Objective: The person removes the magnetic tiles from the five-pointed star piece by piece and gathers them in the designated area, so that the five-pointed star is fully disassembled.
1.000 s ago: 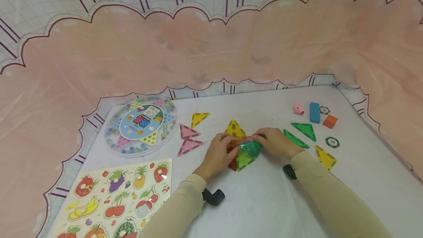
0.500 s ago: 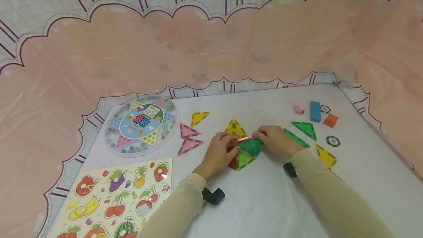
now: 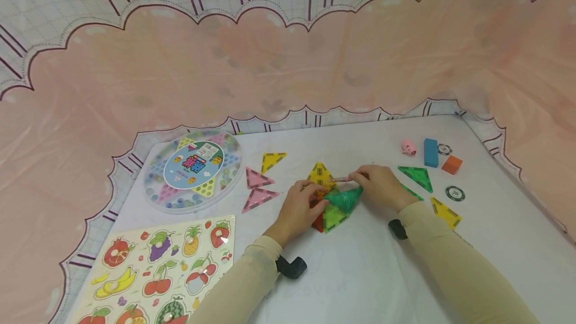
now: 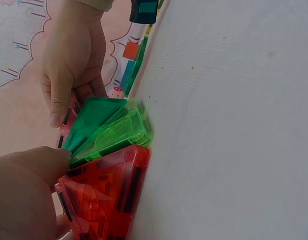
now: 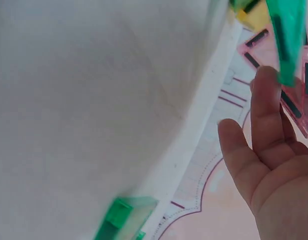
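My left hand (image 3: 299, 211) holds a cluster of translucent triangular magnetic tiles, its thumb (image 4: 54, 162) along the edge of the tiles. In the cluster are a red tile (image 4: 104, 195), a light green tile (image 4: 119, 131), a dark green tile (image 4: 96, 117) tilted up, and yellow tiles (image 3: 319, 174) at the back. My right hand (image 3: 382, 186) pinches a pink triangular tile (image 5: 296, 102), seen nearly edge-on in the head view just behind the dark green tile. Its other fingers are spread in the right wrist view. The left fingertips are partly hidden.
Loose pink tiles (image 3: 258, 178) and a yellow tile (image 3: 272, 160) lie left. Right are green tiles (image 3: 416, 178), a yellow tile (image 3: 445, 212), blocks (image 3: 430, 153), chips (image 3: 455, 193) and a pink pig (image 3: 408, 147). A round game box (image 3: 157, 199) and fruit puzzle board (image 3: 139, 259) sit far left.
My right hand has shifted slightly right and away from me, drawing the pink tile back off the dark green tile, which now shows more. My left hand stays in place.
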`<state>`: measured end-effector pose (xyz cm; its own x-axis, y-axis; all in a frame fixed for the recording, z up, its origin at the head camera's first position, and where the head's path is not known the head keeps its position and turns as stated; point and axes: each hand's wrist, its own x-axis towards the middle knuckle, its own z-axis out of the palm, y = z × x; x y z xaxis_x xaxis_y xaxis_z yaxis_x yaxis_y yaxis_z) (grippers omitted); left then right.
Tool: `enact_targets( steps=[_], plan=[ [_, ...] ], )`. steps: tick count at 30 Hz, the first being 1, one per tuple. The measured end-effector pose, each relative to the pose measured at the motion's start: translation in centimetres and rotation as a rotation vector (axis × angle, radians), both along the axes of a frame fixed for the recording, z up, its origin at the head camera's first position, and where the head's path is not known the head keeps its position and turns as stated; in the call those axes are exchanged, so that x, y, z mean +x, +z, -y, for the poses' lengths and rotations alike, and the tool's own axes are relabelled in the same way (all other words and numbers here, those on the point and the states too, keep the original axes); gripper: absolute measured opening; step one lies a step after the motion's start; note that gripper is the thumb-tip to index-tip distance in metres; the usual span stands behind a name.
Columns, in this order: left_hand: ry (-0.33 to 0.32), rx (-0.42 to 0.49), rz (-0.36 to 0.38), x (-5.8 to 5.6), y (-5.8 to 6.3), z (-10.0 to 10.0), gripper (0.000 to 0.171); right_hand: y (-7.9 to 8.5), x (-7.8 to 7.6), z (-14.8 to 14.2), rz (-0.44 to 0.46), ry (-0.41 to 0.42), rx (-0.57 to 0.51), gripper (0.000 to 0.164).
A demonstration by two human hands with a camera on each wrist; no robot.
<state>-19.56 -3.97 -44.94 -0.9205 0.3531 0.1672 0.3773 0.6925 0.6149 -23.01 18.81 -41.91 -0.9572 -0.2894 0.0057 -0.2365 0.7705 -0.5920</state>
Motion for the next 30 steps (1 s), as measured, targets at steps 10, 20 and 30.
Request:
enact_targets(
  steps=[10, 20, 30],
  plan=[
    [0.005, 0.003, 0.007, 0.1, 0.1, 0.2, 0.033, 0.4, -1.9, 0.0, 0.051, -0.082, -0.014, 0.042],
    [-0.011, 0.005, -0.034, 0.0, -0.1, 0.3, 0.033, -0.5, -4.6, -0.3, 0.073, -0.195, -0.033, 0.042],
    [-0.017, 0.005, -0.021, 0.3, 0.2, 0.3, 0.034, -0.8, -5.8, 0.1, 0.047, -0.151, 0.058, 0.036]
  ],
)
